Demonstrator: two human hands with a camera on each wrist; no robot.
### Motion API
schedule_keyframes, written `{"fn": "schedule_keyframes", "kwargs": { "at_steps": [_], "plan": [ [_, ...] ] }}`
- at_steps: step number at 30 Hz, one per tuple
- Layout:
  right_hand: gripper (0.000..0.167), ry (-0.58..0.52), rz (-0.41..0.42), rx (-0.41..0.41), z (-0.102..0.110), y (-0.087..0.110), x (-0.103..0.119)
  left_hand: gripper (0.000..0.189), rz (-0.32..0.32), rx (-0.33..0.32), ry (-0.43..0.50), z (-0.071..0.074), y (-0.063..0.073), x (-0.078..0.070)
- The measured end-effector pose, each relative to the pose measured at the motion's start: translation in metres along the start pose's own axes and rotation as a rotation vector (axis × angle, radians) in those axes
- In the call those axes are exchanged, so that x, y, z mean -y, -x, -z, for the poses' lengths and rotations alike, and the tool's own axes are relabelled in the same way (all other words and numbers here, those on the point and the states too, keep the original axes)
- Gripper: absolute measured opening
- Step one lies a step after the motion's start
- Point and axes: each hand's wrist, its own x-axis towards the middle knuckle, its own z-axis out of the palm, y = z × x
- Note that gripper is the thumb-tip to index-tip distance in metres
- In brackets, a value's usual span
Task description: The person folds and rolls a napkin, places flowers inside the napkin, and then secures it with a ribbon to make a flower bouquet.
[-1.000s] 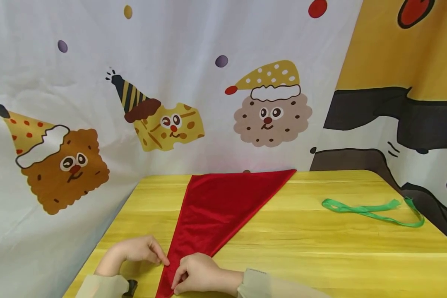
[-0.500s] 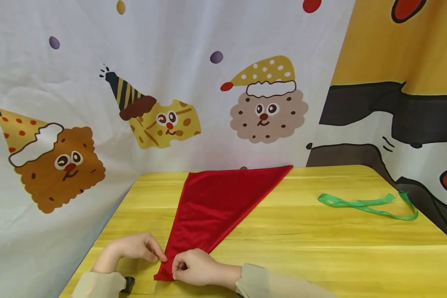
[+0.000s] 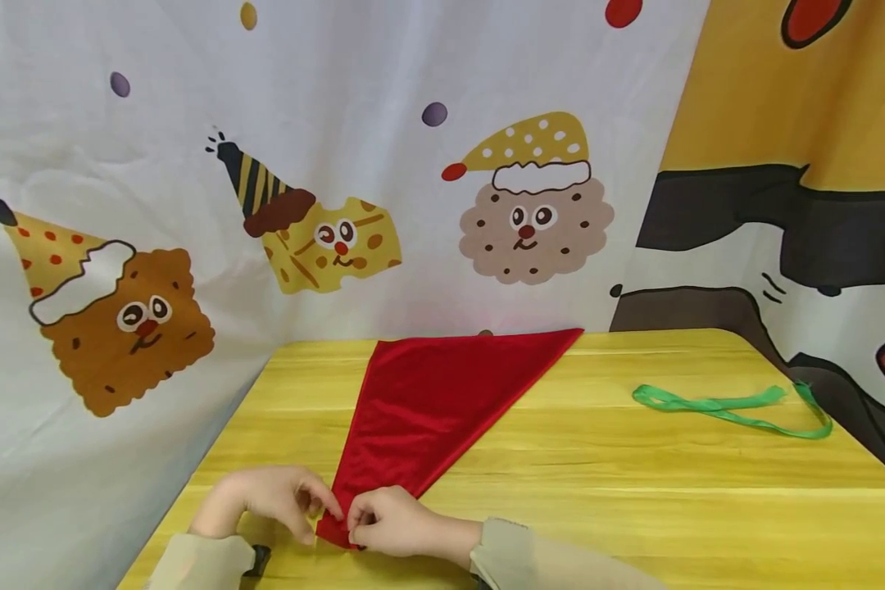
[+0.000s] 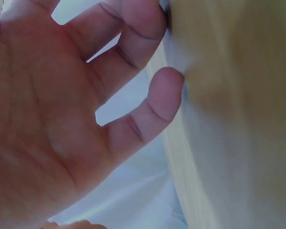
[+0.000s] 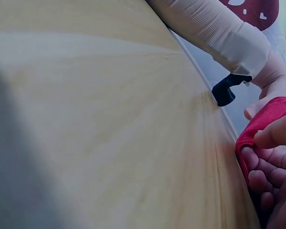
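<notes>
A red, velvety cloth lies on the table as a folded shape, wide at the far side and narrow at the near end. My right hand pinches its near end at the right corner, thumb against fingers. In the right wrist view, the red cloth bends up between that hand's thumb and curled fingers. My left hand is at the narrow end's left edge, index finger reaching over the cloth and thumb apart from it. In the left wrist view, the left hand's fingers are loosely bent, tips at the tabletop.
A green ribbon lies loosely looped on the right of the yellow wood-grain table. Behind the table hangs a white curtain printed with cartoon biscuits. Dark camera mounts show at the sleeves.
The cloth's near end has been drawn up away from me and is now shorter. My right hand moved slightly away with it; my left hand shifted right, its index finger and thumb spreading.
</notes>
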Motion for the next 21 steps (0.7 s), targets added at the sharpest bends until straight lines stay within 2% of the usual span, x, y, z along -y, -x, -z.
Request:
{"fn": "schedule_keyframes", "kwargs": {
  "at_steps": [4, 8, 14, 16, 21],
  "plan": [
    [0.006, -0.04, -0.014, -0.023, 0.001, 0.003, -0.001, 0.025, -0.014, 0.012, -0.031, -0.004, -0.009, -0.003],
    [0.007, -0.072, -0.021, -0.012, 0.002, 0.003, -0.002, 0.015, -0.051, 0.005, -0.006, -0.003, -0.014, -0.001],
    [0.006, -0.041, -0.004, 0.028, 0.012, 0.0, -0.005, 0.014, -0.107, 0.039, 0.018, 0.003, -0.022, -0.002],
    [0.01, -0.054, -0.013, 0.019, 0.016, 0.0, -0.006, 0.014, -0.092, 0.046, 0.006, 0.006, -0.024, -0.004],
    [0.016, -0.16, -0.065, -0.057, 0.022, -0.001, -0.009, 0.017, 0.007, 0.036, -0.054, 0.004, -0.028, -0.01]
  ]
}}
